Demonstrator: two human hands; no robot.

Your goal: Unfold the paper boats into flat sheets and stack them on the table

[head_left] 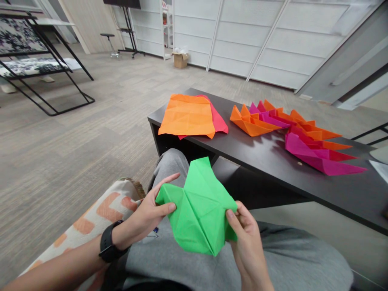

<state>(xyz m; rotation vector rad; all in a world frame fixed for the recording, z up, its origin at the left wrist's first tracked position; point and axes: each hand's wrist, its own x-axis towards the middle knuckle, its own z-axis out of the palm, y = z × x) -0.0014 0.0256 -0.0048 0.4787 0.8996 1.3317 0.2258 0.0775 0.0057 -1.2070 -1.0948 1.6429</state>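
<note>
Green folded paper [198, 208] is held over the person's lap, the left hand [148, 216] pinching its left corner, the right hand's [247, 238] fingers [232, 220] gripping its right edge, near the dark table [273, 161].

Green folded paper being held above the lap

The green paper [198, 208] is sitting partly folded, its creases forming raised ridges that are meeting near the middle (a half-made origami shape). One pointed flap is rising toward the dark table, while a lower corner is pointing down over the grey trousers. Its left and right edges are resting pinched between fingers, tilted slightly toward the viewer.
</note>
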